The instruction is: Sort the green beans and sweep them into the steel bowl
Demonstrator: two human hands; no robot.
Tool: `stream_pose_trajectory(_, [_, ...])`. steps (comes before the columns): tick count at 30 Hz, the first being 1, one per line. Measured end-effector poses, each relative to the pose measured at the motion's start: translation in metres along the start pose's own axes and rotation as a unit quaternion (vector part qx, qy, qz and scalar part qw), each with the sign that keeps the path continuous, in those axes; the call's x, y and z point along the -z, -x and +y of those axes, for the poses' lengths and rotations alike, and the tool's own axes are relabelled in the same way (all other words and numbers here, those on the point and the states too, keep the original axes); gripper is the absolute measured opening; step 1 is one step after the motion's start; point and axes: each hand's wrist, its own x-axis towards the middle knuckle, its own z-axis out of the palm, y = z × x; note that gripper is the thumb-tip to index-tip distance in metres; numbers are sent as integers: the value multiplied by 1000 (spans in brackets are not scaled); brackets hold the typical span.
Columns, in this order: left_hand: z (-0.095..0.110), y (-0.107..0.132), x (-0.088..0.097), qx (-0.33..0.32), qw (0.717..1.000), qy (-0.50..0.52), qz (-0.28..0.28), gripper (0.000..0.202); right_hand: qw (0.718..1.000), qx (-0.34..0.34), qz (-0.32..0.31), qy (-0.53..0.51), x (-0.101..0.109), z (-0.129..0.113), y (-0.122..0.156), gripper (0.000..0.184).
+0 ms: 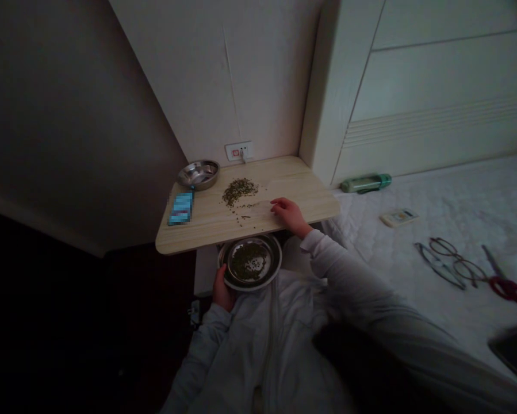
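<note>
My left hand (223, 289) grips the left rim of a shallow steel bowl (276, 261), below the table's front edge. Inside the bowl lie many small greenish grains or seeds (248, 261), too small to name surely. Over the right part of the wooden tabletop (206, 230) is my right hand (289, 215), fingers bent but a little apart, with nothing visible in them. To the left of its fingertips a loose pile of the same kind of grains (240, 191) spreads on the wood, with strays scattered towards the front edge.
Another steel bowl (199, 174) stands at the table's back left, near a phone (181, 208) with a lit screen. A socket (238, 151) is on the wall behind. On the bed at right lie a green bottle (366, 183), a remote (398, 217), glasses (441, 264) and red-handled scissors (510, 289).
</note>
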Motion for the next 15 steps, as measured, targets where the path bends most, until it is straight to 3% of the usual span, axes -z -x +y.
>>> stream_pose_trajectory(6, [-2, 0, -15, 66, 997, -32, -15, 18, 999, 6, -6, 35, 19, 7, 14, 23])
stream_pose_trajectory(15, [-4, 0, -11, 59, 998, -14, -7, 21, 991, 41, -42, 117, -2, -6, 25, 22])
